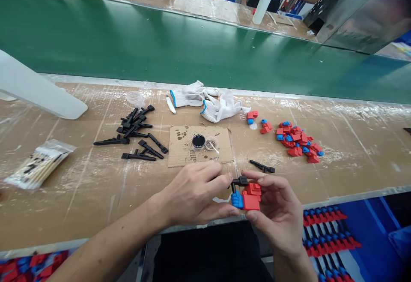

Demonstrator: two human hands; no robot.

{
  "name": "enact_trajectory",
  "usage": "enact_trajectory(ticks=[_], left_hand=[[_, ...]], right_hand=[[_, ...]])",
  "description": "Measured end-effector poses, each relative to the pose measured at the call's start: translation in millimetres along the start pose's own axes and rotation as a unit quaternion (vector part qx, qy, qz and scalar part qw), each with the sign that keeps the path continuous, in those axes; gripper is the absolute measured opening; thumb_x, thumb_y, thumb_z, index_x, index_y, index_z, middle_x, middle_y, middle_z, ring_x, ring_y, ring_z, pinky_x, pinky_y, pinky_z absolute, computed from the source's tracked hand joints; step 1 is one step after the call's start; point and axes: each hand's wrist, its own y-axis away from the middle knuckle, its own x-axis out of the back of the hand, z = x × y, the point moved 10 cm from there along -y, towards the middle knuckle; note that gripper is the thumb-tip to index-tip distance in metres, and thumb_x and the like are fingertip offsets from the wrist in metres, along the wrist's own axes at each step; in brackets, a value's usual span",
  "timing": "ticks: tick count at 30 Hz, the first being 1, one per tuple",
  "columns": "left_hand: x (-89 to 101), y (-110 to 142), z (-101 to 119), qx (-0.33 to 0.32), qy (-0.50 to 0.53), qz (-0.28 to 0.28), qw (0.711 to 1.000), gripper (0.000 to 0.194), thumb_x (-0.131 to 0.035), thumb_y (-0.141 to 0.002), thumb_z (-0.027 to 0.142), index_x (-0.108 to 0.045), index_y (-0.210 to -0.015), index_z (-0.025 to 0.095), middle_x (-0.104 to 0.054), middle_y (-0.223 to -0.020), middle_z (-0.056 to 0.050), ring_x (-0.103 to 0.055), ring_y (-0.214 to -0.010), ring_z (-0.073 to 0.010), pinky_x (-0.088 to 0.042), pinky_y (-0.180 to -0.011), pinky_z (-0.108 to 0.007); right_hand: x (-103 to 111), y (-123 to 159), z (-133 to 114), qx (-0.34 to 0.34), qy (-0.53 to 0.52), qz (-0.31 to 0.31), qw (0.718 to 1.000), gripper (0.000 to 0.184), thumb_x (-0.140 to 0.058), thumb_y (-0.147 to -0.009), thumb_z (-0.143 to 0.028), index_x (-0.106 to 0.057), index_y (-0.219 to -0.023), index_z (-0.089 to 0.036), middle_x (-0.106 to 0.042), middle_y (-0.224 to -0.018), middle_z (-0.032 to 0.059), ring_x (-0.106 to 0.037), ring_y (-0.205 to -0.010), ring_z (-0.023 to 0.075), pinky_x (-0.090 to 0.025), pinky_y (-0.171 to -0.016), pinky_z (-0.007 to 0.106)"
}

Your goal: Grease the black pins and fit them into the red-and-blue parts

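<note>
My right hand (pixel 278 213) grips a red and blue toy fist part (pixel 248 197) between thumb and fingers, just above the table's front edge. My left hand (pixel 195 194) pinches a black plastic stick (pixel 239 181) that meets the top of the red part. Both hands are closed on these pieces. One loose black stick (pixel 262 167) lies just beyond my right hand.
A pile of black sticks (pixel 136 134) lies at the left, red and blue parts (pixel 297 142) at the right. A cardboard piece (pixel 201 145) holds two small round dishes. White gloves (pixel 205 101), a cotton swab bag (pixel 38 164), a green conveyor (pixel 192 46), and trays of finished parts (pixel 327 235) surround them.
</note>
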Motion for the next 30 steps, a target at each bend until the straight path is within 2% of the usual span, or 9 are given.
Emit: enact_trajectory(ticks=[3,7,11,14,18,21,30], left_hand=[[2.2,0,3,-0.016,0.004,0.018,1.0,0.045,-0.036,-0.106,0.055,-0.056,-0.107,0.015,-0.059,-0.076,-0.003,-0.054,-0.063,-0.0153,-0.043,-0.056,-0.027],[1.4,0,5,-0.02,0.022,0.017,0.999,0.043,-0.039,-0.106,0.054,-0.057,-0.103,0.015,-0.061,-0.076,-0.003,-0.055,-0.063,-0.0155,-0.044,-0.056,-0.028],[-5.4,-1,3,0.011,0.048,-0.029,0.998,0.047,-0.038,-0.105,0.055,-0.057,-0.114,0.013,-0.065,-0.084,-0.005,-0.061,-0.069,-0.0167,-0.049,-0.061,-0.029],[-7.5,-1,4,0.019,0.044,-0.05,0.998,0.049,-0.036,-0.106,0.053,-0.055,-0.125,0.012,-0.066,-0.087,-0.007,-0.063,-0.073,-0.018,-0.051,-0.063,-0.029],[-9.0,-2,5,0.017,0.042,-0.063,0.997,0.051,-0.031,-0.106,0.053,-0.06,-0.114,0.012,-0.063,-0.082,-0.006,-0.06,-0.07,-0.0183,-0.049,-0.061,-0.03],[-12.5,-2,4,0.019,0.042,-0.083,0.996,0.051,-0.032,-0.106,0.054,-0.061,-0.106,0.013,-0.062,-0.081,-0.005,-0.058,-0.069,-0.0186,-0.047,-0.061,-0.031],[-22.3,1,8,0.024,0.037,-0.139,0.989,0.041,-0.034,-0.106,0.048,-0.055,-0.113,0.014,-0.066,-0.086,-0.005,-0.063,-0.072,-0.0203,-0.047,-0.065,-0.034]], right_hand=[[1,1,0,-0.006,-0.003,0.002,1.0,0.05,-0.089,-0.073,-0.02,-0.061,-0.113,-0.029,-0.073,-0.124,0.0088,-0.074,-0.105,0.0228,-0.063,-0.072,0.026],[0,2,-4,0.001,0.016,-0.003,1.0,0.051,-0.088,-0.072,-0.015,-0.061,-0.114,-0.029,-0.073,-0.122,0.007,-0.073,-0.103,0.0204,-0.062,-0.075,0.024],[0,2,-11,0.014,0.033,0.001,0.999,0.05,-0.084,-0.072,-0.01,-0.061,-0.112,-0.03,-0.072,-0.12,0.005,-0.072,-0.106,0.0188,-0.061,-0.078,0.023],[0,3,-14,0.019,0.044,0.002,0.999,0.05,-0.084,-0.072,-0.011,-0.062,-0.113,-0.03,-0.072,-0.119,0.0049,-0.071,-0.106,0.0195,-0.061,-0.083,0.026],[-2,3,-15,0.03,0.096,-0.028,0.995,0.049,-0.082,-0.076,-0.015,-0.067,-0.119,-0.029,-0.07,-0.122,0.0083,-0.069,-0.112,0.0236,-0.061,-0.09,0.032],[-2,3,-13,0.027,0.12,-0.04,0.992,0.046,-0.081,-0.077,-0.016,-0.068,-0.119,-0.029,-0.069,-0.123,0.0099,-0.068,-0.113,0.0265,-0.061,-0.089,0.036],[-1,3,-13,0.008,0.151,-0.064,0.986,0.043,-0.081,-0.078,-0.02,-0.068,-0.117,-0.03,-0.07,-0.122,0.0091,-0.069,-0.112,0.0262,-0.061,-0.089,0.035]])
